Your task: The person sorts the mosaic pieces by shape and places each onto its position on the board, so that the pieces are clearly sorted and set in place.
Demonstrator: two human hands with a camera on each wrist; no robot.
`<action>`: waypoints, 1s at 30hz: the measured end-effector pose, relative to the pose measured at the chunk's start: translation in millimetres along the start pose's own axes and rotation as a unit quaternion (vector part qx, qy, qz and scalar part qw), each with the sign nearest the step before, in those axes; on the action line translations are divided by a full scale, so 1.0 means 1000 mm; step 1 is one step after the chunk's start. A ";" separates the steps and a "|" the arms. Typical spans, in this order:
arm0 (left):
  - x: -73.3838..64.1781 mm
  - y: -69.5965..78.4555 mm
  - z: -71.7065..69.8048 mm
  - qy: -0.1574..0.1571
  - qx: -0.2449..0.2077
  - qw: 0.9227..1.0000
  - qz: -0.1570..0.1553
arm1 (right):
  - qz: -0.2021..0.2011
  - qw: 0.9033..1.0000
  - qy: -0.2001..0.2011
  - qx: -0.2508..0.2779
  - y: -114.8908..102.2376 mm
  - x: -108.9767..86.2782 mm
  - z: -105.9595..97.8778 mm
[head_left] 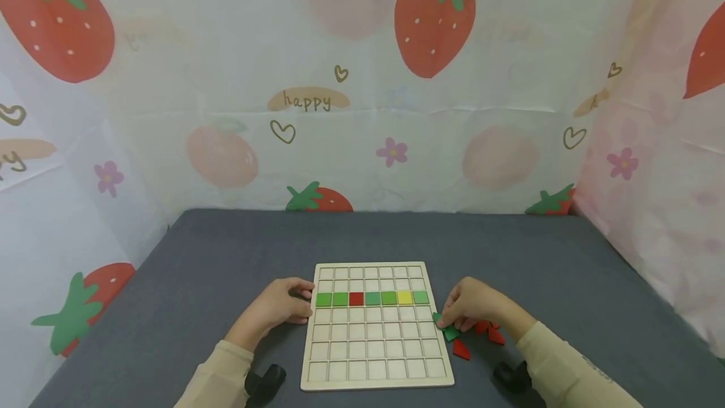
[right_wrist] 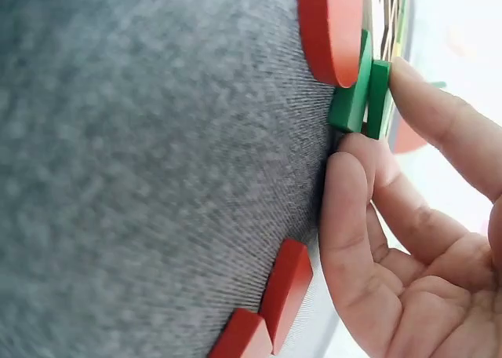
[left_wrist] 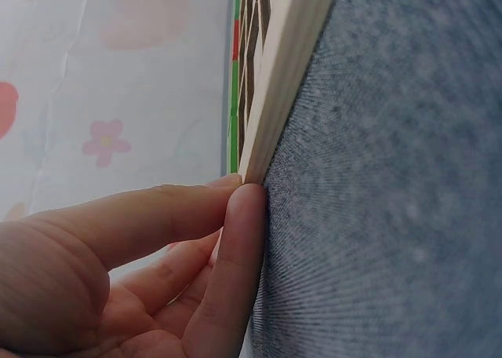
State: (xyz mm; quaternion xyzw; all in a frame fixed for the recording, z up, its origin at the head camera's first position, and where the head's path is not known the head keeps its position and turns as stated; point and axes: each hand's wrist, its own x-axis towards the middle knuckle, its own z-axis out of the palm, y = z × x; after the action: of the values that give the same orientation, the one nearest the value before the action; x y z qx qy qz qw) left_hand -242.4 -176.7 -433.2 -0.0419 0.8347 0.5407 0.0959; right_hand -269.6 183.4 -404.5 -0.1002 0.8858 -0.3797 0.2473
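A pale wooden grid board point(head_left: 340, 351) lies on the dark table, one row of it filled with green, red and yellow square tiles. My left hand point(head_left: 279, 301) holds the board's left edge, thumb and fingertips close together there in the left wrist view. Just off the board's right edge, my right hand point(head_left: 467, 304) pinches a green tile point(right_wrist: 379, 99) between thumb and fingers. A second green tile point(right_wrist: 353, 99) lies right beside it. Loose red pieces point(head_left: 461, 349) lie near that hand, partly hidden by it in the head view.
Grey-blue cloth covers the table point(head_left: 226, 241). A printed curtain point(head_left: 362, 162) with strawberries and flowers hangs behind and at both sides. Black wrist straps point(head_left: 266, 385) show below both forearms.
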 end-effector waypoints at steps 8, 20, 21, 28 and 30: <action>0.000 -0.001 0.001 0.008 -0.003 1.000 -0.002 | 0.005 1.000 0.000 0.013 -0.001 0.001 -0.001; 0.001 -0.002 -0.001 0.005 0.002 1.000 0.007 | -0.020 0.997 0.020 0.073 -0.021 0.013 0.002; 0.001 -0.002 -0.001 0.006 0.003 1.000 0.007 | -0.024 0.997 0.021 0.072 -0.024 0.014 0.004; 0.001 -0.002 -0.002 0.002 -0.006 1.000 0.006 | -0.054 0.996 0.028 0.068 -0.046 0.030 0.023; 0.001 -0.002 -0.002 -0.002 -0.010 1.000 0.007 | -0.062 0.995 0.029 0.068 -0.052 0.035 0.028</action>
State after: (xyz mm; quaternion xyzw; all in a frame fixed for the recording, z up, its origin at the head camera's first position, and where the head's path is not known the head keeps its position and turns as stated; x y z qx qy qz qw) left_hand -243.4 -179.1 -434.2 -0.0360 0.8292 0.5500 0.0930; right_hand -285.2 117.4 -396.5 -0.1272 0.8566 -0.4566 0.2040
